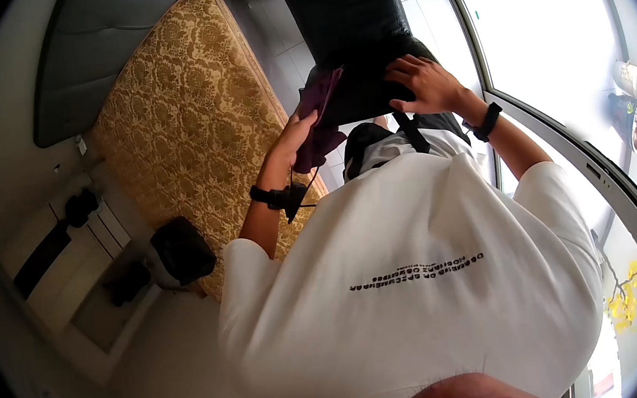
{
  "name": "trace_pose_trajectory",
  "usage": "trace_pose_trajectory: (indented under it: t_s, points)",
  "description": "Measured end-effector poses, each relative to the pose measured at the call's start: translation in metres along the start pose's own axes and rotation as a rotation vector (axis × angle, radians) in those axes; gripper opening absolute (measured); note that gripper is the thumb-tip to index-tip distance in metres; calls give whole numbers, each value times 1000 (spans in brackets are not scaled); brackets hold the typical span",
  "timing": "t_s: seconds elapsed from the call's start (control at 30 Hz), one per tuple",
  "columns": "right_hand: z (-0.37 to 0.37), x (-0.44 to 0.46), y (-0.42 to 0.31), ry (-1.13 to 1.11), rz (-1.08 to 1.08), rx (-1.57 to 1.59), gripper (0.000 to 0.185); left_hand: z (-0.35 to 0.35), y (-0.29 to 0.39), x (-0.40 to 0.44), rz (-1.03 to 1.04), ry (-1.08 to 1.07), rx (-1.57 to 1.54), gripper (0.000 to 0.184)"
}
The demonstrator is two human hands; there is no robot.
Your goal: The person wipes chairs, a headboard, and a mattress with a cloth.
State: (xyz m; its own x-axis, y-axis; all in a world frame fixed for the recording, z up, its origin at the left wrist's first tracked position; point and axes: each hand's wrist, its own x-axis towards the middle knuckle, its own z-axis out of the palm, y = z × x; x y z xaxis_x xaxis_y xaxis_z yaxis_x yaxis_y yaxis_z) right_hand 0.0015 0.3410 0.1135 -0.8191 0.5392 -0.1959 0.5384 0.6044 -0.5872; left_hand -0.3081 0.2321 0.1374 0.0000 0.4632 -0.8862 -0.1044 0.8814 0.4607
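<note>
A black chair with a glossy backrest (344,7) stands in front of me. At the left edge of its seat, my left hand (297,134) has its fingers on a dark purple cloth (319,145), part of which hangs down beside the seat. My right hand (422,83) lies on the right part of the black seat, fingers apart, with nothing seen in it. Black bands circle both wrists, and a thin dark cord hangs near the left one.
A bare mattress (181,97) with a gold floral pattern lies to the left, below a dark padded headboard (94,59). Farther left are a pale shelf unit (58,260) and a black object (183,250). A large sliding glass door (551,31) runs along the right.
</note>
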Motion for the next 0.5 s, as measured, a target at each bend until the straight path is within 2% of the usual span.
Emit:
trace_pose_trajectory:
  t_s: [0.07, 0.1, 0.13, 0.2, 0.27, 0.3, 0.33, 0.4, 0.43, 0.47, 0.5]
  points:
    - [-2, -1, 1, -3, -37, -15, 64, 6, -37, -4, 222, 121, 276, 58]
    - [-3, -1, -2, 55, -104, 6, 67, 28, -16, -35, 257, 137, 518, 59]
    - [-5, -2, -4, 117, -167, 25, 72, 35, -37, -37, 414, 182, 619, 54]
    - [-10, -4, -17, 53, -274, 140, 90, 72, -14, -66, 312, -99, 580, 47]
    - [-16, -11, -32, 29, -430, 311, 100, 110, 12, -78, 422, -216, 415, 37]
    - [-13, -14, -36, 19, -458, 424, 109, 127, 17, -80, 614, -114, 434, 33]
    - [-7, -15, -35, 25, -483, 602, 104, 134, 24, -82, 618, -102, 426, 33]
    - [-27, -24, -36, -48, -433, 789, 90, 144, 34, -84, 898, -79, 559, 29]
    - [-38, -28, -34, -73, -414, 850, 85, 148, 35, -83, 947, -40, 556, 28]
    - [-45, -33, -27, -82, -321, 967, 68, 152, 38, -83, 947, -35, 549, 28]
    - [-53, -39, -21, -90, -225, 1081, 52, 155, 41, -83, 1051, -8, 664, 29]
